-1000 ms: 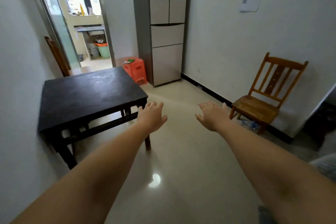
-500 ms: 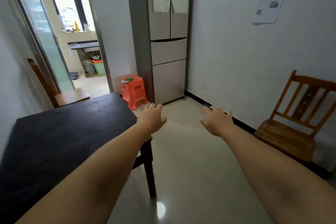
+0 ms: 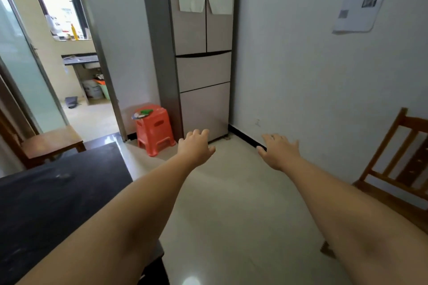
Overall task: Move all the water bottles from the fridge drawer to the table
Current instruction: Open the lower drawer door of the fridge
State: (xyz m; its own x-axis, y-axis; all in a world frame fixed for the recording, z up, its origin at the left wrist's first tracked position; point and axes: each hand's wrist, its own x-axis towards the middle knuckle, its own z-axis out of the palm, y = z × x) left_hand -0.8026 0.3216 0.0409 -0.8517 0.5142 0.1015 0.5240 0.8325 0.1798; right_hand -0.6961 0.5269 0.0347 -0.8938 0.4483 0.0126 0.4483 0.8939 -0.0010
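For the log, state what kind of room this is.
Likely a home dining area beside a kitchen: a tall beige multi-door fridge, a dark wooden table and a wooden slat-back chair.

Orange plastic stool (image 3: 154, 131) far left, wooden chair (image 3: 398, 169) near right by wall, paper notice (image 3: 357, 1) taped up far right.

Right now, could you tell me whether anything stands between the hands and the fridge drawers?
Nothing visible does: bare floor runs from both open hands, left and right, to the closed fridge drawers. The orange stool sits off to the left.
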